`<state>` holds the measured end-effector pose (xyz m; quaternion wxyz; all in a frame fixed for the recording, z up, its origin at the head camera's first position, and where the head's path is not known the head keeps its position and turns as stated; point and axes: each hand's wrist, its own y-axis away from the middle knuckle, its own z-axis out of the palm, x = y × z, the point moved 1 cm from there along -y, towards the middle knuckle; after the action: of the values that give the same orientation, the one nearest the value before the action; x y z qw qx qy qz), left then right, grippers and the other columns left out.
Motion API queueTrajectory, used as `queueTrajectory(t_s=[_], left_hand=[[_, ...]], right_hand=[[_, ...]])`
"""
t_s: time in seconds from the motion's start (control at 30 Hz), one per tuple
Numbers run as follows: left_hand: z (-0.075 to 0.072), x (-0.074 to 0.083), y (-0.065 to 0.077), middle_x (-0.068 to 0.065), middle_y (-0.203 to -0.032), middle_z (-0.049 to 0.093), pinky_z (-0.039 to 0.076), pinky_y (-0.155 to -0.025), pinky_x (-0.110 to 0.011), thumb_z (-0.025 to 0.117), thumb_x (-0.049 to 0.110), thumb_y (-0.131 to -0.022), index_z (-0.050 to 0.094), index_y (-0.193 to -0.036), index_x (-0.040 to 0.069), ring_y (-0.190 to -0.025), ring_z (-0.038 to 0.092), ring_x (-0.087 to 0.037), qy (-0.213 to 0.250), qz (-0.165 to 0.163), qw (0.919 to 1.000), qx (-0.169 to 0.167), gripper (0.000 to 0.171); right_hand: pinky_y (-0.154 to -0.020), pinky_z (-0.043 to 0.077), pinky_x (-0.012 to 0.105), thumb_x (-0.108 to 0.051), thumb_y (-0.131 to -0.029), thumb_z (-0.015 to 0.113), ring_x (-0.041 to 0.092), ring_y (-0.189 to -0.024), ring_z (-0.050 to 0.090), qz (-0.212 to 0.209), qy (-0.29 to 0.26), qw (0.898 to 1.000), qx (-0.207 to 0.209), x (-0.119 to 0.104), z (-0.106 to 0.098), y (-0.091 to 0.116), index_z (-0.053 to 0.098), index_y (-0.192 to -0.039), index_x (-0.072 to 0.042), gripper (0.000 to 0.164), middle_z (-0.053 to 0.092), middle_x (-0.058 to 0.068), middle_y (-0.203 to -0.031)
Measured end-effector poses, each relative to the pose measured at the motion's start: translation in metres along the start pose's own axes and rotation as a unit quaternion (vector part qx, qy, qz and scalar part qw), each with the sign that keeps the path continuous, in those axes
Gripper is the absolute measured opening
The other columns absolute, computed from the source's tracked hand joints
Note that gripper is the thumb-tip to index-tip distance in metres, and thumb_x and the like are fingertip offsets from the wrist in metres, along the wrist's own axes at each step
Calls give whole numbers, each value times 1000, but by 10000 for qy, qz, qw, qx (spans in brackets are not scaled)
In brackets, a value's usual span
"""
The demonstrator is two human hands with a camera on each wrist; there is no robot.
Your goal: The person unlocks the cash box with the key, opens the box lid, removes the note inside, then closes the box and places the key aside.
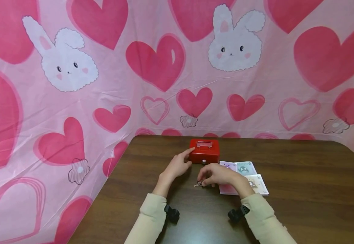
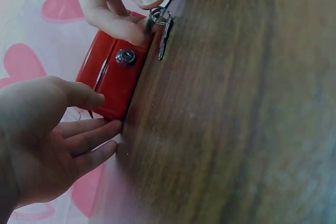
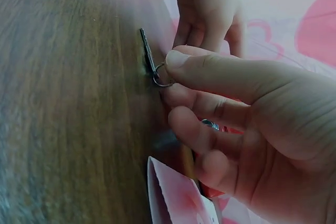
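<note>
A small red cash box (image 1: pixel 203 156) stands near the back of the table, its folding handle on the lid and its round lock (image 2: pixel 125 56) facing front. My left hand (image 1: pixel 177 166) rests against its left side, index finger reaching onto the lid and the other fingers fairly straight. Just in front of the box, my right hand (image 1: pixel 219 173) pinches a metal key ring (image 3: pixel 163 83) between thumb and index finger. From the ring a key (image 2: pixel 166 40) hangs close to the tabletop. Part of the ring is hidden by the fingertips.
Several pastel paper notes with cartoon pictures (image 1: pixel 246 168) lie under and beside my right forearm, one pink note (image 3: pixel 173 192) with a raised edge. Brown wooden table (image 1: pixel 305 183) surrounds everything. A pink cloth with hearts and rabbits (image 1: pixel 152 27) hangs behind.
</note>
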<state>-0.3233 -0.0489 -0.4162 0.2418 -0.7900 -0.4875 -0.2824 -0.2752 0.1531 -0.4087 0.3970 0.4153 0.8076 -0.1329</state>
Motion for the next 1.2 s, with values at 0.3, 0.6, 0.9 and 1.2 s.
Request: queueTrajectory(t_s=[0.3, 0.6, 0.9, 1.2], left_hand=[[1, -2, 1, -10, -135, 64, 50, -99, -45, 60, 14, -96, 43, -150, 32, -106, 61, -21, -12, 0, 10000, -15, 60], [5, -1, -2, -10, -133, 64, 51, -98, -46, 60, 14, -96, 42, -151, 29, -108, 63, -21, -138, 118, 9998, 12, 61], [4, 1, -3, -11, -144, 55, 50, -102, -48, 62, 17, -95, 37, -154, 28, -116, 61, -25, -406, 93, 9991, 71, 65], [-10, -7, -2, -13, -155, 43, 31, -116, -57, 62, 48, -93, 40, -153, 24, -140, 42, -37, -1547, 94, 9836, 925, 68]], right_hand=[[-61, 57, 34, -17, -90, 72, 21, -67, 62, 64, 13, 9999, 147, 2, -8, 5, 74, -106, -15, 17, 69, 0, -90], [-80, 54, 34, -26, -90, 71, 15, -86, 61, 125, 559, 9941, 919, 10, -28, 19, 73, -109, -14, 22, 73, -1, -103], [-89, 54, 42, -27, -92, 69, 19, -99, 63, 49, 755, 9851, 1542, 21, -47, 38, 72, -114, -11, 28, 73, 6, -109], [-104, 39, 66, -47, -87, 70, 38, -129, 49, 765, 1364, 9579, 2410, 34, -60, 54, 59, -135, -15, 59, 59, 14, -138]])
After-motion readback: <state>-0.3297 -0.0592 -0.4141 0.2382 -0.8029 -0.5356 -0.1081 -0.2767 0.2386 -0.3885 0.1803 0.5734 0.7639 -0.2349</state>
